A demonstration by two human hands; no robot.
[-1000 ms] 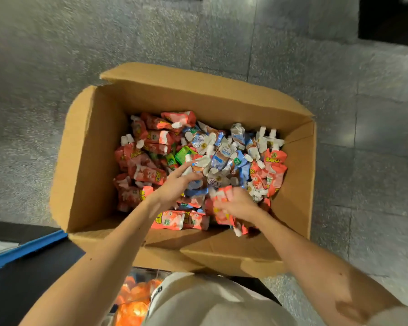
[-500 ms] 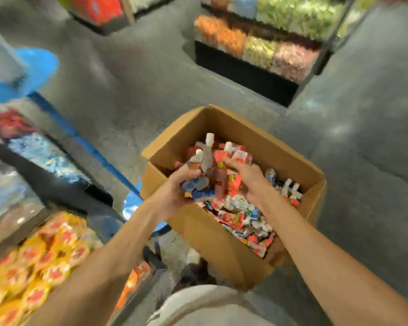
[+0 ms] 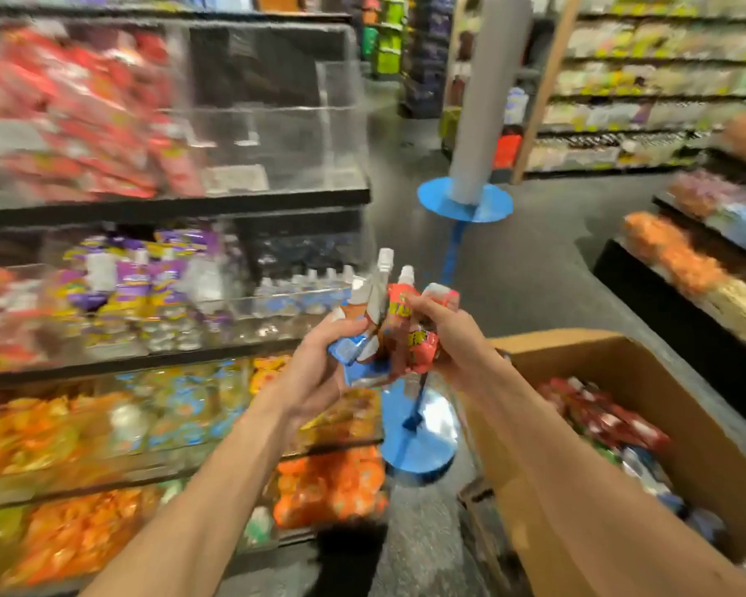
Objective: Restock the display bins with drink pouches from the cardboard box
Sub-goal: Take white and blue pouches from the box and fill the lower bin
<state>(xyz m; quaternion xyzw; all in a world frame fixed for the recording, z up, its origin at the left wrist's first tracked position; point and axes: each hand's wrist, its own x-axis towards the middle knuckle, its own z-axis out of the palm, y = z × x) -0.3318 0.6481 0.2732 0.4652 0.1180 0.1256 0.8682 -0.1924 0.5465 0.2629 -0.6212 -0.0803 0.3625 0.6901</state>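
A mixed bunch of drink pouches is gripped by the left hand and right hand, held between the cardboard box and the display bins; with several clutched at once, 1 could be dropped to the floor

Two hands, left hand and right hand, clutch drink pouches showing four white caps, left of one cardboard box. Two blue discs mark the floor left of the box, and one grey pillar stands on the farther.
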